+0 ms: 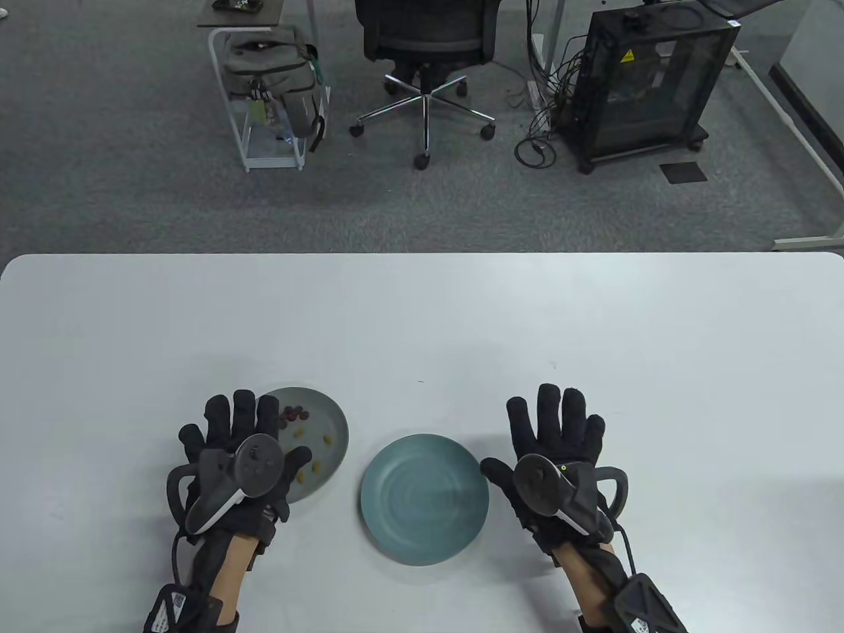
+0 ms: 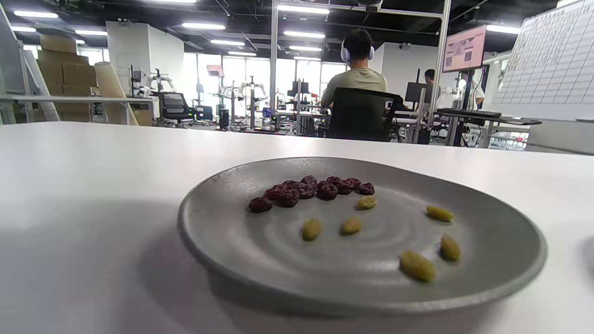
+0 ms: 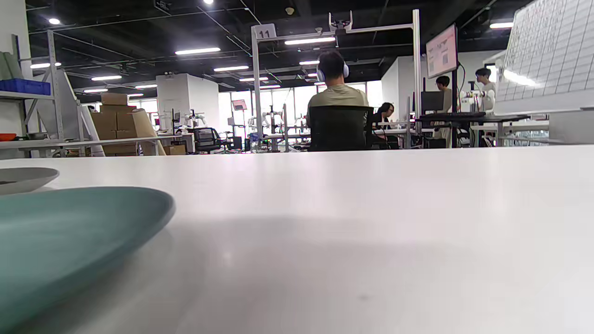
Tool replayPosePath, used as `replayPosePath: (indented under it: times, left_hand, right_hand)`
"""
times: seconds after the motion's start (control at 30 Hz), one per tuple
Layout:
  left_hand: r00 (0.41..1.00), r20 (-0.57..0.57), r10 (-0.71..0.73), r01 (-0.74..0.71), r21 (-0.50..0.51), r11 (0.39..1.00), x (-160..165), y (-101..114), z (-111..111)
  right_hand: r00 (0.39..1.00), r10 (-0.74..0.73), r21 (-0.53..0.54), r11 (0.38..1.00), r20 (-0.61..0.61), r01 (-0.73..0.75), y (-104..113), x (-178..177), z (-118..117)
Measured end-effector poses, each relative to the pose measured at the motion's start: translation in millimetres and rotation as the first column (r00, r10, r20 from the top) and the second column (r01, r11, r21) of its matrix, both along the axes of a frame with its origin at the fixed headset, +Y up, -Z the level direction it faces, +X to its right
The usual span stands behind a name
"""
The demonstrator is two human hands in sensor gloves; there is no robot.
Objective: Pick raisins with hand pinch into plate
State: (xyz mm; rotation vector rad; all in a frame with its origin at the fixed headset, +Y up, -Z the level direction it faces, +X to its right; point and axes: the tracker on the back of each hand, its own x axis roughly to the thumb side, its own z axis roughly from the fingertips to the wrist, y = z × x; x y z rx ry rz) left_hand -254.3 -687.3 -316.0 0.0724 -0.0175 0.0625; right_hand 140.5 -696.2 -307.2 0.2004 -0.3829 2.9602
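Note:
A grey plate [image 1: 333, 422] lies left of centre with several dark red raisins [image 1: 295, 414] and several yellow-green raisins [image 1: 326, 440] on it. The left wrist view shows the same grey plate [image 2: 213, 241], the red raisins [image 2: 306, 189] and the green raisins [image 2: 416, 265]. An empty teal plate [image 1: 424, 498] lies to its right; its rim shows in the right wrist view [image 3: 69, 232]. My left hand [image 1: 247, 442] is open, fingers spread, over the grey plate's left part. My right hand [image 1: 550, 442] is open, flat on the table right of the teal plate.
The white table [image 1: 422, 316] stretches far beyond the plates. Past its far edge stand an office chair [image 1: 425, 59], a wire cart with a bag [image 1: 273, 86] and a black cabinet [image 1: 649, 79].

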Motion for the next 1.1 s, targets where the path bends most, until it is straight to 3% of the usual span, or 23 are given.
replayPosePath:
  times: [0.53, 1.1]
  left_hand:
    - [1.0, -0.018, -0.016, 0.016, 0.005, 1.0, -2.1, -2.0, -0.4]
    - [0.954, -0.241, 0.178, -0.191, -0.031, 0.981, -57.4, -19.2, -14.1]
  right_hand:
    - [1.0, 0.003, -0.044, 0.999, 0.023, -0.002, -5.9, 8.3, -5.6]
    - [0.998, -0.059, -0.012, 0.998, 0.031, 0.059, -3.3, 14.6, -5.4]
